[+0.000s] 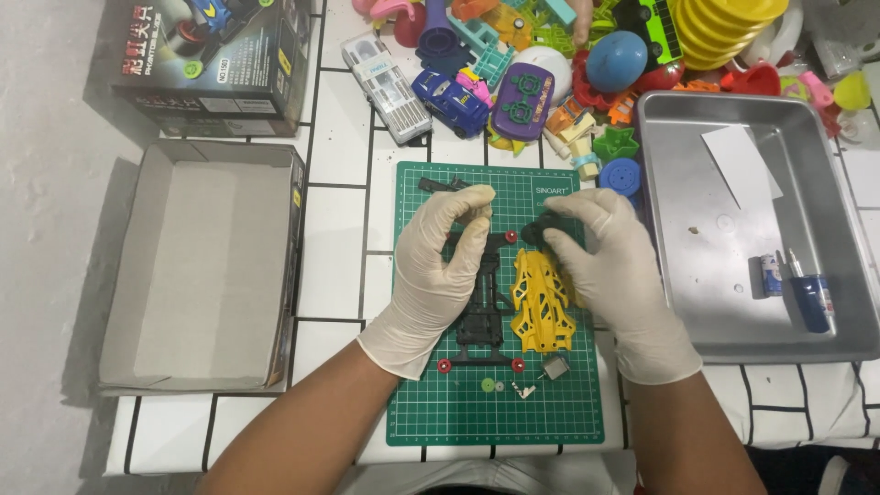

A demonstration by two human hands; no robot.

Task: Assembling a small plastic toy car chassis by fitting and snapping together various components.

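Note:
Both my hands wear white gloves over a green cutting mat (559, 403). My left hand (438, 275) rests on a black toy car chassis (483, 316) with small red wheel hubs, pressing its front end down. My right hand (612, 270) pinches a small black wheel (539, 229) at the chassis front, right of the left fingertips. A yellow car body shell (541, 302) lies on the mat beside the chassis, partly under my right hand. A small grey motor (555, 367) and tiny gears (492, 386) lie near the mat's lower edge.
An open cardboard box (202, 266) sits at left, its printed lid (215, 60) behind it. A metal tray (742, 229) at right holds a paper slip, a battery and a small blue tool. Colourful plastic toys (587, 55) crowd the back, with a blue toy car (451, 99).

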